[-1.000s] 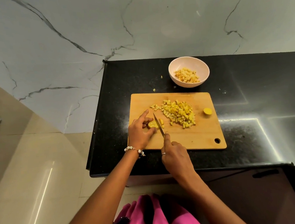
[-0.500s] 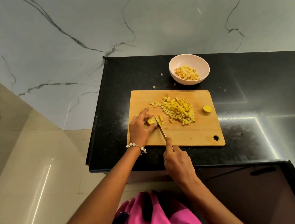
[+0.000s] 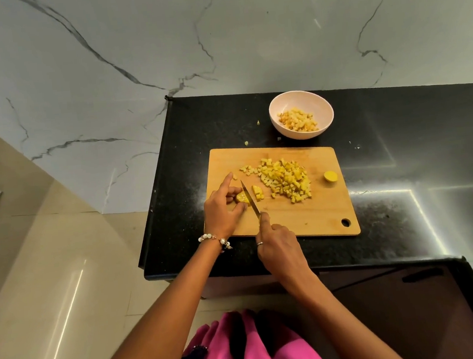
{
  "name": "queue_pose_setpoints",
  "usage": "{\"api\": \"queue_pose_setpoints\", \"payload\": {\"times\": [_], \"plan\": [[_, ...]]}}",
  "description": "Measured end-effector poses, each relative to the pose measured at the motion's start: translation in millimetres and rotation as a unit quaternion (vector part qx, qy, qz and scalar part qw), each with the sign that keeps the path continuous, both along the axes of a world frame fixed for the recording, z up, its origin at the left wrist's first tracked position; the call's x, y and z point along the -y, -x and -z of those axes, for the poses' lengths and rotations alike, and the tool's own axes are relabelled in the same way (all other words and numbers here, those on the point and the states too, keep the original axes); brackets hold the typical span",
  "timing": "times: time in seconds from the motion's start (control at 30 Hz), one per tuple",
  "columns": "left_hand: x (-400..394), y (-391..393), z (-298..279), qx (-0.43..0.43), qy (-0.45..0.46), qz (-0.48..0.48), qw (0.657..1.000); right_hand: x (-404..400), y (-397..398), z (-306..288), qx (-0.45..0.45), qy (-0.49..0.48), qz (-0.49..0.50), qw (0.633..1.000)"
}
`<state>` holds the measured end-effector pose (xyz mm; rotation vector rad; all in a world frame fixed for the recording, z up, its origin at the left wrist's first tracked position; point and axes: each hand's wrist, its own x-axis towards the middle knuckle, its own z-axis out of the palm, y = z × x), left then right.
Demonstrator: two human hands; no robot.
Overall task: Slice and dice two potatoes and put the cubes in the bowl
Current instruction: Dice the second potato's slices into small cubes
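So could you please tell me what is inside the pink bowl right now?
The pink bowl holds a small heap of diced potato cubes. The bowl's floor beneath the heap is covered.

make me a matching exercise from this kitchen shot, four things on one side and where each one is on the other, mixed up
Things:
1. bowl
2. knife
3. potato end
4. bracelet

Places:
A. on the left wrist
B. alone near the right edge of the cutting board
C. on the black counter behind the board
D. in the right hand, blade down beside the piece that the left hand holds

Right pairs: 1-C, 2-D, 3-B, 4-A
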<state>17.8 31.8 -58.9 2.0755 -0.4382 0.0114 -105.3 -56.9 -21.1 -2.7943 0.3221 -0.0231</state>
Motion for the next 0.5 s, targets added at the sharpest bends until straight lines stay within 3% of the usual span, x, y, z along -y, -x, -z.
{"api": "queue_pose_setpoints", "payload": {"times": [0.17,0.5], "plan": [[2.3,0.1,-0.8,0.0,0.012,-0.02,1.0,-10.0,-10.5,-2.0,0.009,0.105,0.014,0.994],[3.4,1.7,1.9,0.003,0.018,-0.037,0.999,-3.8,19.2,19.0,0.003,0.109,0.017,0.994]]}}
